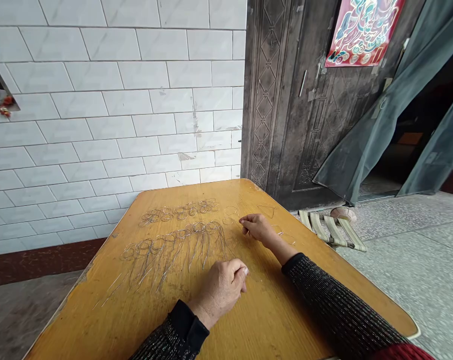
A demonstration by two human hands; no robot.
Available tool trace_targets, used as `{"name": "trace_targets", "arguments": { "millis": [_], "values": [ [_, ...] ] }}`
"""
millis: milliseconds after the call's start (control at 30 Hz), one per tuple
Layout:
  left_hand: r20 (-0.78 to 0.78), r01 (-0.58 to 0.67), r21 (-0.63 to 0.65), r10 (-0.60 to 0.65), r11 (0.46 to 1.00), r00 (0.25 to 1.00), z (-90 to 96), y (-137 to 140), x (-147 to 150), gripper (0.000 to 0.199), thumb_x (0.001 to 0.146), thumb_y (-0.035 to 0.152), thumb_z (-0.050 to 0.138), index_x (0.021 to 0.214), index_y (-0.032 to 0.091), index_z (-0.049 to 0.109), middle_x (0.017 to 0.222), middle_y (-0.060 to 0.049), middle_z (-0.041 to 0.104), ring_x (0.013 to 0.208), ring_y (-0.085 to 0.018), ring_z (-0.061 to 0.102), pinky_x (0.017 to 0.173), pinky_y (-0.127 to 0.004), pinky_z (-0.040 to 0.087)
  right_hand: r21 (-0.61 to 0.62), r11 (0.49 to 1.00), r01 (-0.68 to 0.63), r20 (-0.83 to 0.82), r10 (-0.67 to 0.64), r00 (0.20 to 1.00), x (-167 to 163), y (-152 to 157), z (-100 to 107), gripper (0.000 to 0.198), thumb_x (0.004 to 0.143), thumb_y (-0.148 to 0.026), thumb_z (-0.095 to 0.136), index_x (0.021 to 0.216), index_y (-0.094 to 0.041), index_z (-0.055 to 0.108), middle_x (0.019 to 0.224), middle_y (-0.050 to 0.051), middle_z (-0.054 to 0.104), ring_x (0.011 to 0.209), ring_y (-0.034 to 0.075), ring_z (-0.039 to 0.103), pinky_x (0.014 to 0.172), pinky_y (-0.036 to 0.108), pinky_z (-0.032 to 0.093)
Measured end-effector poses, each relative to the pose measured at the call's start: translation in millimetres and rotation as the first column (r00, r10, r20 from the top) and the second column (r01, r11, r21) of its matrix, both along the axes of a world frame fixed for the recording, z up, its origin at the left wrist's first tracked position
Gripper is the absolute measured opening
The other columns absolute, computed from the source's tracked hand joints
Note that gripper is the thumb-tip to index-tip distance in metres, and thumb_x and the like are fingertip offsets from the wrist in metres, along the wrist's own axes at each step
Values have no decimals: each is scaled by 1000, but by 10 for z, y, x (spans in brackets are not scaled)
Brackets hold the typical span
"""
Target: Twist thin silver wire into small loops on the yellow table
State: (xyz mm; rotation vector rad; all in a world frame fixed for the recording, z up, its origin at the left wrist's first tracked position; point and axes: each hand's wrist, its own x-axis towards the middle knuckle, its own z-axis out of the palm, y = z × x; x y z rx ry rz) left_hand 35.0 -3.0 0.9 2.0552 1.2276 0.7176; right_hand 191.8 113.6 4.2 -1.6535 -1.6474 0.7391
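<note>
Left hand [220, 287], right hand [257, 229]: fingertips together, any hold unclear; brushing wires [181, 233] beyond the left fingers could tangle them.

I take this for a home. Between one and two o'clock I see a dark door [309, 110] with carved-looking panels, a colourful decorative poster [363, 35] on it near two. A grey-green curtain [372, 127] hangs at an open doorway [387, 155] towards three. Past three sits a low strap-topped stool [336, 231]; I have a tiled wall [111, 75] at ten and a worn wooden table [258, 320] at six.
</note>
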Motion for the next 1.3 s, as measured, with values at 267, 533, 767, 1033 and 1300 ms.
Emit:
{"name": "trace_targets", "arguments": {
  "millis": [267, 533, 767, 1033, 1300],
  "values": [
    [-14, 4, 20, -4, 1000, 1000, 24, -8, -1, 27, 84, 26, 35, 73, 17, 58, 56, 1, 58, 46, -11, 51, 49, -21, 36, -52, 996, -74, 68, 78, 995, -70, -66, 24, 21, 73, -9, 44, 61, -13, 60, 45, 0, 61, 30, 6, 45, 36, 14, 33],
    [-26, 4, 40, -3, 999, 1000, -6, 7, -9, 27, 84, 26, 35, 74, 17, 59, 56, 1, 59, 47, -11, 52, 49, -21, 37, 41, 997, -62, 194, 53, 979, -102, -108, 85, 24, 74, -12, 43, 58, -13, 62, 38, 1, 56, 36, 9, 51, 43, 17, 36],
    [-19, 2, 31, -2, 1000, 1000, 4, 8, -12, 26, 84, 26, 35, 72, 18, 57, 56, 1, 58, 46, -10, 52, 50, -21, 37, 159, 982, 104, 221, -138, 965, 481, -85, 308, 24, 81, -24, 44, 85, -15, 66, 72, 3, 69, 46, 8, 57, 48, 17, 38],
    [9, -12, 17, 12, 1000, 1000, -27, 32, -19, 26, 84, 31, 35, 72, 18, 54, 56, 1, 58, 44, -10, 52, 46, -20, 37, 80, 961, 266, 436, -274, 857, 1075, -191, 288, 17, 72, -24, 55, 79, -17, 69, 70, 6, 67, 67, 16, 61, 55, 22, 38],
    [18, -20, 20, 20, 1000, 1000, -33, 40, -27, 27, 84, 32, 34, 69, 19, 53, 55, 1, 57, 46, -11, 52, 47, -20, 38, -60, 977, 206, 627, -124, 769, 967, -191, 238, 9, 60, -21, 67, 67, -18, 70, 74, 8, 67, 77, 24, 63, 65, 30, 42]
  ]
}}
